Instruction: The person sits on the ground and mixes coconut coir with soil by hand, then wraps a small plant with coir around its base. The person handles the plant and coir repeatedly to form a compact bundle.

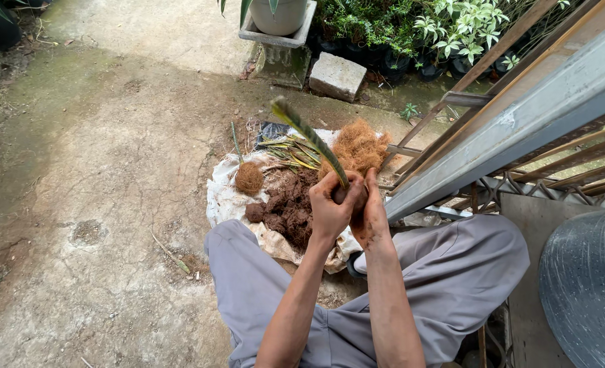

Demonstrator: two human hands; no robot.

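1. Bare, mossy concrete ground (111,136) fills the left of the yard, stained with damp and scattered with crumbs of soil.
2. On it lies a spread white sack (224,201), which carries a small ball of coconut fibre (249,178) at its left, a heap of dark brown soil clods (287,208) in the middle, a bundle of cut green-and-yellow leaves (292,151) behind, and a larger mound of loose orange-brown coconut fibre (360,146) at the far right.
3. A person in grey trousers (261,293) sits over the sack, both forearms reaching forward above the soil heap.
4. The left hand (329,208) is curled tight around the base of a long, mottled green leaf cutting (309,136), fingers wrapped and pressed against a lump of soil at its foot; the cutting slants up and to the left, away from the hands.
5. The right hand (369,215), smeared with earth, is cupped against the same lump from the other side, touching the left hand, so the root end is hidden between the two.
6. The work appears to be at the packing stage: soil being squeezed into a ball round the cutting's base. A wrap of fibre seems to be what comes after, and that would call for one hand to keep its hold while the other frees itself.
7. At right, a grey metal gate frame (507,129) runs diagonally; potted plants (452,31) and a concrete block (338,75) stand behind.
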